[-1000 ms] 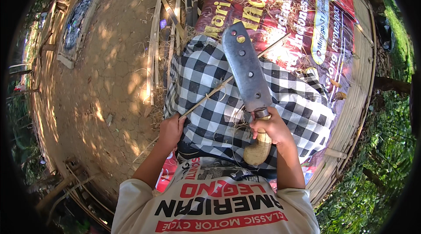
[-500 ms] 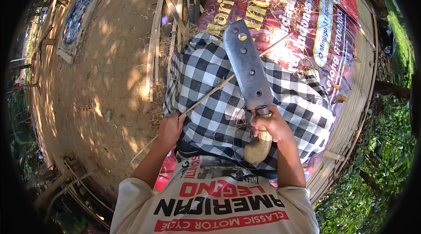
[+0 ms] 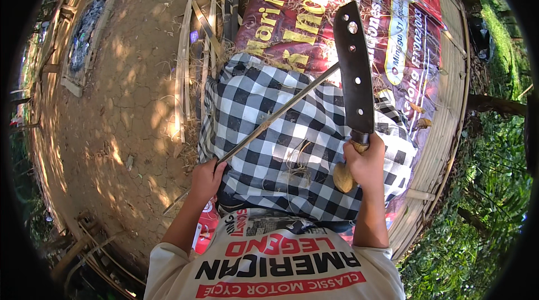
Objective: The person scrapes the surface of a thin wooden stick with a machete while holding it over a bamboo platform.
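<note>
a: right hand [image 3: 365,162] is gripping the wooden handle of a cleaver [image 3: 353,75], blade pointing up and away

b: and the left hand [image 3: 206,179] is closing round a thin bamboo strip [image 3: 281,114], slanting across the checked cloth [image 3: 292,148] on the lap

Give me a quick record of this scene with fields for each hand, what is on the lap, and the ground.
left hand: grips thin bamboo strip near its lower end
right hand: holds large knife by wooden handle, blade pointing away
lap: black-and-white checked cloth
under the person: red printed banner
ground on the left: bamboo slats on bare dirt
</note>
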A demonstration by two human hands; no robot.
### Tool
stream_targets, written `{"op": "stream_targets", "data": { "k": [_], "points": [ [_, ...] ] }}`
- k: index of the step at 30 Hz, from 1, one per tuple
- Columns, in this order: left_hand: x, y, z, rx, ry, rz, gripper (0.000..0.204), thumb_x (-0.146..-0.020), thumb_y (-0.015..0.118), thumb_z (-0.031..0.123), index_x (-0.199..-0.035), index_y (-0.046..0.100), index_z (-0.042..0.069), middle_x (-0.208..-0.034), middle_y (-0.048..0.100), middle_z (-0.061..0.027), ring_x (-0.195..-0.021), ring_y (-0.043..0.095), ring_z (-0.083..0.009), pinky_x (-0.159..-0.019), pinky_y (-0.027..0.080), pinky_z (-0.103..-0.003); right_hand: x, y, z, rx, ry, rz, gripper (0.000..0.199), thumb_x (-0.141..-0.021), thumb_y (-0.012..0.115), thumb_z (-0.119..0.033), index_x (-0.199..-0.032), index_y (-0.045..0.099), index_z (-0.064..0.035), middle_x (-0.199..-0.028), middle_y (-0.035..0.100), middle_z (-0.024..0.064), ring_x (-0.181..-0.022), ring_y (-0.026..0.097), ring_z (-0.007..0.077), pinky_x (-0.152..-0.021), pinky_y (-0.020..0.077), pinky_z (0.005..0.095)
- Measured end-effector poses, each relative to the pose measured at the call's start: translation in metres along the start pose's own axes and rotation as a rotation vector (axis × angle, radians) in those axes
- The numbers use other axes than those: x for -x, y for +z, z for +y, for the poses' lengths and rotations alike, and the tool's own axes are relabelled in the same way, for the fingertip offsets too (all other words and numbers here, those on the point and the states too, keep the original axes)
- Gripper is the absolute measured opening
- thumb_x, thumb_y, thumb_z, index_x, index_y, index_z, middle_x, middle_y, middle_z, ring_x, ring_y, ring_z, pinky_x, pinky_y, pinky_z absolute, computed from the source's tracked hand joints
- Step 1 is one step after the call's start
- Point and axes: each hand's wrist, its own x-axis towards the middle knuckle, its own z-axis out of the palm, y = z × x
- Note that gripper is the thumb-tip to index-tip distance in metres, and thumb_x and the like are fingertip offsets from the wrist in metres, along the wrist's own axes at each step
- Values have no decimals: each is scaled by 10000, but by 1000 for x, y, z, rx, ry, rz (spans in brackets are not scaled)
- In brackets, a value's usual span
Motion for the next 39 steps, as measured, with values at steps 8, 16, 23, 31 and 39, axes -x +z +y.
{"op": "stream_targets", "data": {
  "k": [8, 16, 23, 31, 39],
  "points": [
    [-6, -5, -8, 175, -76, -104, 411, -946, 499, 325, -794, 590, -45, -668, 552, -272, -637, 571, -437, -566, 434, -439, -13, 35, -31, 460, -461, -129, 331, -632, 655, -48, -952, 572, -29, -722, 595, 128, -644, 618, 306, -576, 497, 398],
    [-9, 9, -27, 178, -50, -88, 431, -946, 501, 331, -756, 592, -45, -620, 542, -256, -598, 565, -430, -540, 425, -437, -52, 35, 5, 842, -753, -76, 291, -588, 664, -62, -851, 541, -69, -738, 512, 72, -686, 563, 244, -615, 472, 350],
    [-11, 4, -9, 165, -115, -86, 443, -951, 499, 339, -757, 609, -44, -622, 549, -261, -605, 573, -436, -538, 429, -441, -84, 22, 24, 846, -824, -27, 379, -502, 779, -183, -786, 544, -94, -742, 526, 66, -714, 577, 246, -647, 481, 367],
    [-14, 4, 9, 25, -34, 28, 501, -958, 486, 359, -685, 594, -47, -609, 548, -276, -599, 576, -454, -527, 432, -485, -119, -2, 26, 982, -688, 115, 357, -550, 722, -121, -866, 563, -75, -836, 557, 108, -820, 587, 292, -710, 494, 396],
    [-20, 9, 18, -139, 29, 128, 480, -951, 501, 336, -643, 583, -23, -583, 555, -264, -564, 573, -444, -521, 439, -509, -108, -42, 14, 1104, -549, 97, 376, -603, 722, -120, -938, 568, -46, -912, 567, 138, -902, 580, 318, -795, 486, 412]
  ]
}}
